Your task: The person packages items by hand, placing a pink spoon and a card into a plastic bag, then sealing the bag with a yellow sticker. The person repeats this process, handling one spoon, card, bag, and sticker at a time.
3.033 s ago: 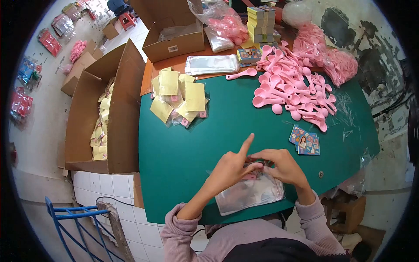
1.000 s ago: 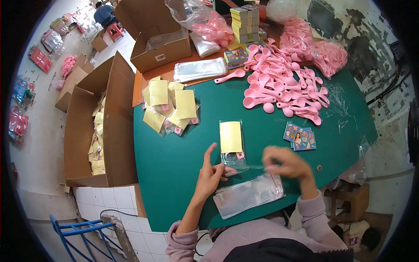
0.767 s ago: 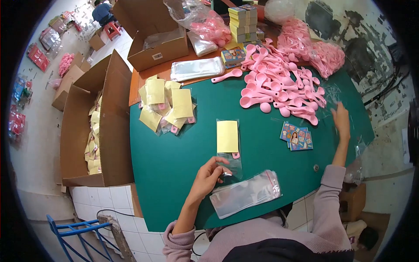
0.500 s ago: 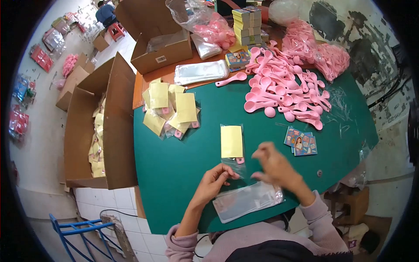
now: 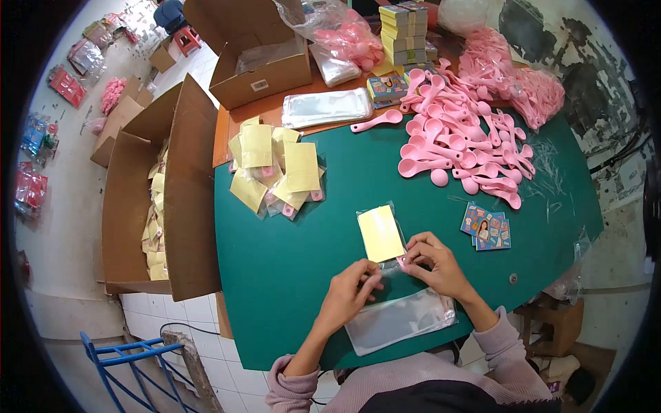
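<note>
A clear plastic bag [image 5: 392, 267] holds a yellow card [image 5: 381, 233], with a bit of a pink spoon handle at its lower right corner. My left hand [image 5: 352, 292] pinches the bag's lower left edge, fingers closed. Opposite it, my right hand [image 5: 437, 267] has its fingertips closed on the lower right corner by the pink handle. Just below both hands lies a stack of clear plastic bags [image 5: 399, 320]. A few printed cards [image 5: 486, 227] rest on the green table to the right of my right hand.
Many pink measuring spoons [image 5: 454, 144] are heaped at the back right. Filled bags with yellow cards [image 5: 275, 165] lie at the back left. A tall cardboard box [image 5: 193, 206] stands against the table's left edge. More clear bags [image 5: 327, 108] and stacked cards [image 5: 403, 34] sit behind.
My right hand has come down and left onto the bag's lower right corner. The bag has tilted slightly, and both hands now pinch its lower end. The whole view has shifted a little.
</note>
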A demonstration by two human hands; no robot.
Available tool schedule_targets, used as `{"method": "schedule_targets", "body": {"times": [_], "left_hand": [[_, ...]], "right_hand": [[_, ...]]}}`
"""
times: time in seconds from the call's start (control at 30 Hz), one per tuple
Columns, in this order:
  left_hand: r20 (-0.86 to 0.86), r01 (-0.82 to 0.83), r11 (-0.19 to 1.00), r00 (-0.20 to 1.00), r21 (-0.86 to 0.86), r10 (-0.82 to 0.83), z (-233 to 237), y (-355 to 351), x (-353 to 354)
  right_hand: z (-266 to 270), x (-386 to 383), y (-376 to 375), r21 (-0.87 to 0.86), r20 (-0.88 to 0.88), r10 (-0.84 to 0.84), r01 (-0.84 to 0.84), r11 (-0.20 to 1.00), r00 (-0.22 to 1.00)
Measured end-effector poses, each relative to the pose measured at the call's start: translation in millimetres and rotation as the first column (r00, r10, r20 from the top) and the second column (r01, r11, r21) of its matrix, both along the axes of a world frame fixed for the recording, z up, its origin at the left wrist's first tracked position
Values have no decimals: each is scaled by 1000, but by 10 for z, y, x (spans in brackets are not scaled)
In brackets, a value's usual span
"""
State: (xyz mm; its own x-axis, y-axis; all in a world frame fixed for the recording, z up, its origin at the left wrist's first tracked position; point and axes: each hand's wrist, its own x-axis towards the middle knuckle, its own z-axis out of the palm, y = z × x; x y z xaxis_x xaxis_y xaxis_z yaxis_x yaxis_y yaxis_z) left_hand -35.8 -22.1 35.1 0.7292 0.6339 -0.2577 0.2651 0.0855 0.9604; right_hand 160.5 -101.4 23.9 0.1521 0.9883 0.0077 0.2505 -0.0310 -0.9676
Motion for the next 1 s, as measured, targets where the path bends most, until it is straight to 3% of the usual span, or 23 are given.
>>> {"method": "schedule_targets", "body": {"times": [0.03,0.1,0.17,0.3,0.4,0.47,0.57,0.8,0.87,0.9,0.97,1.0], "left_hand": [[6,-22,992,1000,125,21,-39,-4,20],[23,-92,986,996,141,90,-39,-13,54],[10,-135,951,990,280,137,-64,-23,55],[-11,-173,947,983,269,182,-86,-27,70],[-25,-208,964,976,165,215,-142,-47,73],[30,-315,947,949,69,313,-95,-49,116],[13,-356,934,934,42,356,-119,-62,120],[10,-292,956,956,30,292,-175,-47,96],[-16,-246,943,967,223,256,-155,-33,96],[-12,-249,941,966,231,259,-144,-11,87],[141,-333,857,943,394,302,-113,85,61],[181,-324,778,946,539,269,-110,222,1]], "right_hand": [[-21,10,-8,-7,-69,22,-23,1000,997],[-38,1,-11,-10,-140,42,-43,999,989],[-16,-39,-18,-145,-334,-30,-20,989,942],[40,-66,24,-227,-318,-94,21,974,943],[25,-94,32,-243,-341,-140,57,968,930],[33,-102,44,-250,-345,-172,87,964,923],[61,-102,58,-271,-324,-179,90,958,929],[99,-121,55,-241,-308,-135,61,969,942],[135,-138,60,-235,-269,-126,61,970,955],[155,-113,70,-227,-269,-121,59,972,956],[222,37,104,-138,117,-34,50,989,993],[235,134,169,-4,291,-82,87,996,953]]}}
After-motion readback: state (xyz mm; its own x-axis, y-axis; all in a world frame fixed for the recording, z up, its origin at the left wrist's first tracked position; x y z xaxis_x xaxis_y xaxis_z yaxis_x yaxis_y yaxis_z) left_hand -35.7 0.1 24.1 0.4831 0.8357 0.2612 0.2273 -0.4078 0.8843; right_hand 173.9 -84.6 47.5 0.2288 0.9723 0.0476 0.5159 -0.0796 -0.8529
